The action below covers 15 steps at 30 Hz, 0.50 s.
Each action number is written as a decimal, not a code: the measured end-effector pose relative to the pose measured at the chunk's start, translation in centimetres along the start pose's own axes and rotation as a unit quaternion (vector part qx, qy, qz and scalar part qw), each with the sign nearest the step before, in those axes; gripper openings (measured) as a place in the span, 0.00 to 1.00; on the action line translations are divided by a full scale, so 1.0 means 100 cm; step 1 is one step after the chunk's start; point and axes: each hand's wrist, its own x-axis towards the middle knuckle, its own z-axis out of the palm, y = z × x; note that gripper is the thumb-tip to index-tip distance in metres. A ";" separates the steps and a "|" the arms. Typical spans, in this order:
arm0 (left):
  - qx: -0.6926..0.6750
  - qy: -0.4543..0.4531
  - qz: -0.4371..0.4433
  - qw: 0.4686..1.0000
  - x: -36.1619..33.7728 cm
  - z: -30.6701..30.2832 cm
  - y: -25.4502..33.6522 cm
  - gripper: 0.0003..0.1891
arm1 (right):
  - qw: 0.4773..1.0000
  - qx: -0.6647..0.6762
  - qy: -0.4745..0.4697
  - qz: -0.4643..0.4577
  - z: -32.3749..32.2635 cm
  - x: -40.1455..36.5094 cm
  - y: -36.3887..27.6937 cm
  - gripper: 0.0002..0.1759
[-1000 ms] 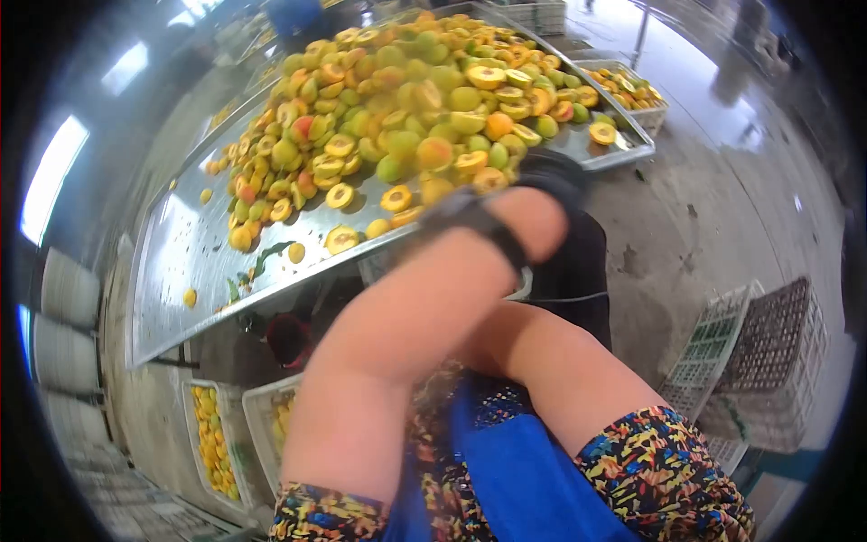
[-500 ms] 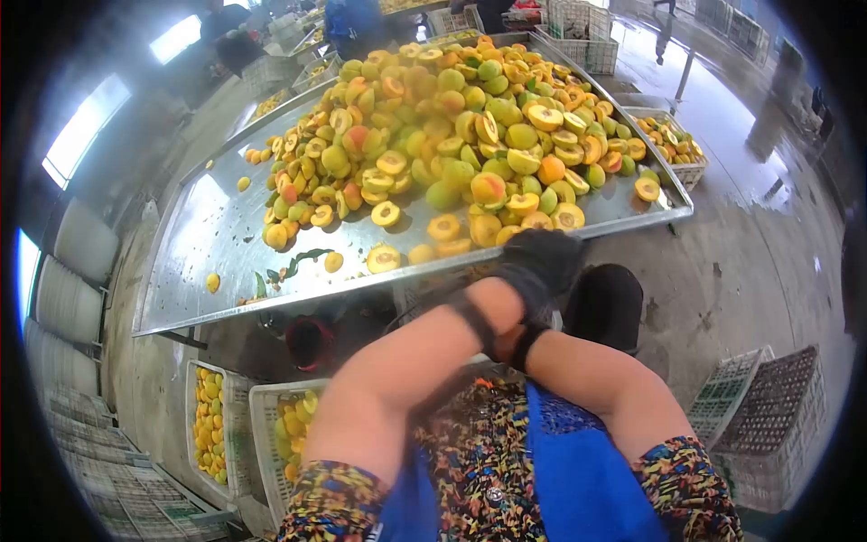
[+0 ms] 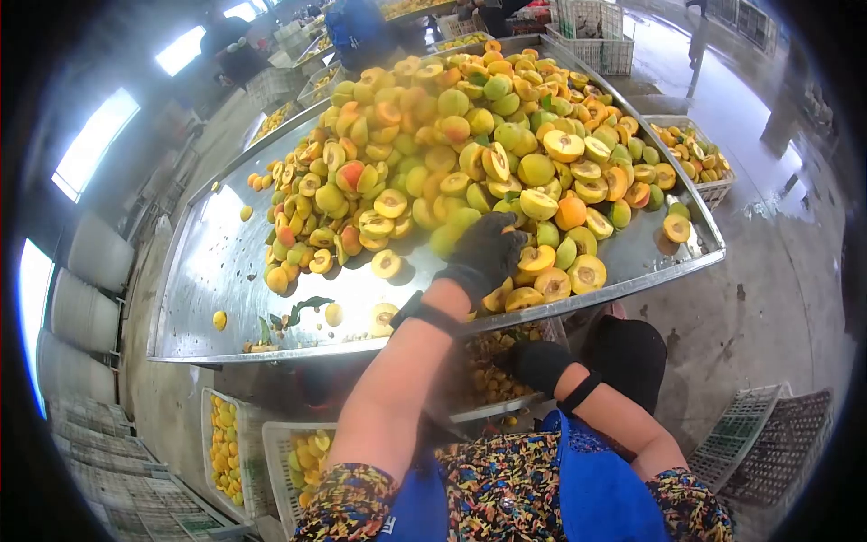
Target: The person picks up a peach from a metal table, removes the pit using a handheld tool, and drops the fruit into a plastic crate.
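Observation:
My left hand [image 3: 488, 256], in a black glove, reaches over the table's near rim into a heap of peaches [image 3: 388, 203]. Many are cut in half, showing yellow flesh and a pit or hollow. Its fingers are curled down among the fruit; whatever they grip is hidden under the glove. My right hand [image 3: 539, 363], also black-gloved, is lower, below the table edge and over a crate of small brownish-yellow pieces [image 3: 492, 375]. Its fingers are dark and partly lost in shadow, so their closure cannot be made out.
The metal table [image 3: 212, 312] has a raised rim, with leaf scraps at its near left. Crates of peaches [image 3: 226, 447] stand at lower left and by the right side [image 3: 713, 191]. Stacked crates [image 3: 768, 443] sit at lower right. A person in blue [image 3: 352, 27] is beyond the table.
My arms have uncrossed. The left hand has moved left and forward from the near rim into the peaches, while the right hand has come into sight below the edge.

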 end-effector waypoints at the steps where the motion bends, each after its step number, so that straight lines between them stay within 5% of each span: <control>1: 0.000 0.008 -0.002 1.000 -0.003 0.001 -0.002 0.13 | 1.000 -0.001 -0.006 -0.017 0.001 0.001 0.002 0.20; 5: -0.036 -0.079 -0.042 0.995 -0.035 -0.014 -0.018 0.14 | 0.999 -0.003 -0.040 -0.034 -0.013 0.000 -0.001 0.18; 8: -0.266 -0.127 -0.250 0.922 -0.079 -0.040 -0.032 0.16 | 0.994 -0.031 0.027 -0.100 -0.014 -0.012 -0.012 0.17; 11: -0.375 0.106 -0.198 0.899 -0.122 -0.080 -0.016 0.23 | 0.997 -0.024 0.064 -0.045 -0.026 -0.018 -0.051 0.17; 13: -0.300 0.192 -0.185 0.916 -0.142 -0.114 0.016 0.25 | 0.994 0.071 0.055 0.057 -0.046 -0.020 -0.090 0.19; 15: -0.665 0.252 -0.242 0.660 -0.164 -0.104 0.025 0.19 | 0.983 0.156 0.090 -0.015 -0.040 -0.021 -0.099 0.18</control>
